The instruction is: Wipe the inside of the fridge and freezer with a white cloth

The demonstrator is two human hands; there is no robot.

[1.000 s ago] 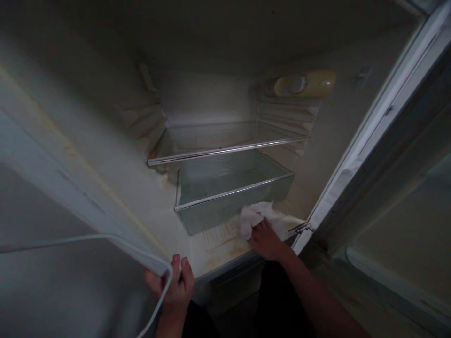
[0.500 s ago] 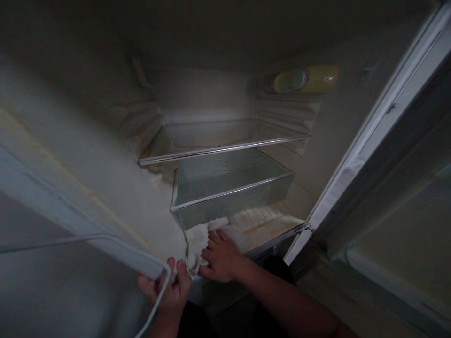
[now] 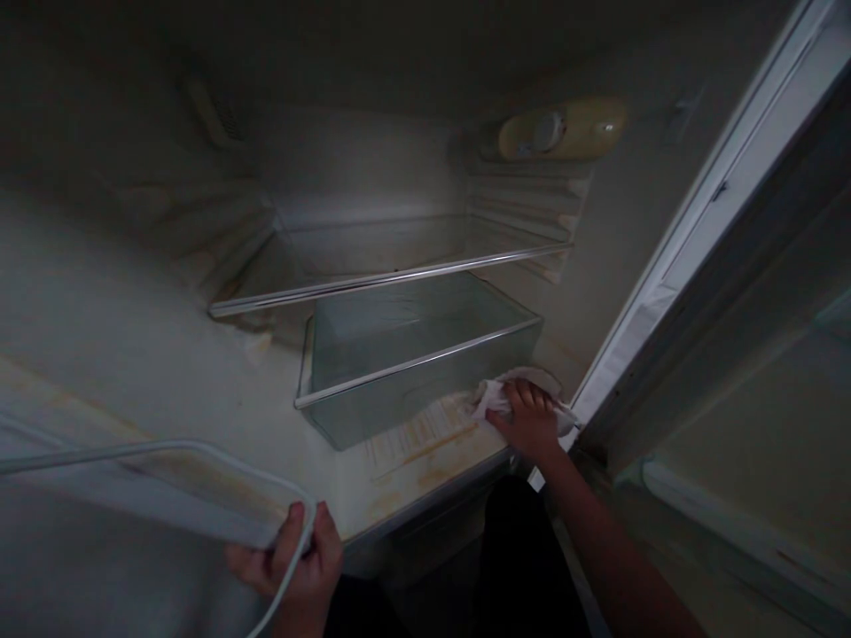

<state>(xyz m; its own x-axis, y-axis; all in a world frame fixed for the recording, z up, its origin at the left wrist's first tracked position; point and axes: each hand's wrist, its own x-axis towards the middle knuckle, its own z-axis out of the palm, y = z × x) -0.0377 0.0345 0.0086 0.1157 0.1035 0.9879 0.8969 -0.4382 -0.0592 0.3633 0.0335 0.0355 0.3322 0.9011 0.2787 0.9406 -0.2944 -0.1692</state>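
Note:
My right hand (image 3: 528, 421) presses a crumpled white cloth (image 3: 490, 399) onto the stained floor of the refrigerator (image 3: 425, 470), at the front right corner. Its fingers are bent over the cloth. At the lower left, my left hand (image 3: 292, 563) is closed at the front edge of the left wall. A pale, cord-like strip (image 3: 199, 447) runs in from the left and bends sharply between its fingers, then drops below the view. Just behind the cloth stands a clear drawer (image 3: 412, 377), set askew on the floor.
Above the drawer, a glass shelf with a metal front trim (image 3: 392, 282) spans the compartment. A yellowish control housing with a dial (image 3: 565, 131) is on the right wall. The open door (image 3: 751, 416) stands at the right. My dark-clothed knee (image 3: 525, 549) is below the front edge.
My right hand has slid the cloth from the left front of the floor to the right corner, uncovering brownish stains. The left hand stays at the edge; the view has shifted slightly.

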